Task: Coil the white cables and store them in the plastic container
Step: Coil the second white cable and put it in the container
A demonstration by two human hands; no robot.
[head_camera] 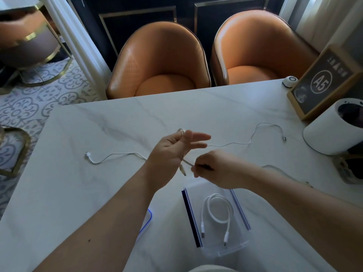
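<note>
One coiled cable (pixel 216 195) is already laid in the open container (pixel 225 250), which stands on the counter (pixel 94 193) close to the person, under the right forearm. A blue-edged lid (pixel 149 217) is seen beside it, mostly hidden by the left arm, so the container is not yet closed.

A second piece, the held cable (pixel 187 162), is being worked above the counter. It is looped over the left hand (pixel 169 152) near the thumb, where it appears to be pinned, while the left fingers (pixel 200 137) are stretched out and apart. A short end with its plug hangs below that hand. The right hand (pixel 216 169) is held just beside it, and the cable is pinched between the closed right fingers (pixel 196 169). Hardly any turns are seen, so the coiling of this one is judged to be only at its start.

Loose lengths are spread on the counter: a right length (pixel 235 143) running out to a plug, a left length (pixel 117 153) also ending in a plug, and a faint third length (pixel 275 167) behind the right forearm. Which of these belong to the held cable cannot be told. Roughly, one cable is judged stored, one begun, and at least one more left, with the lid to be fitted last.
</note>
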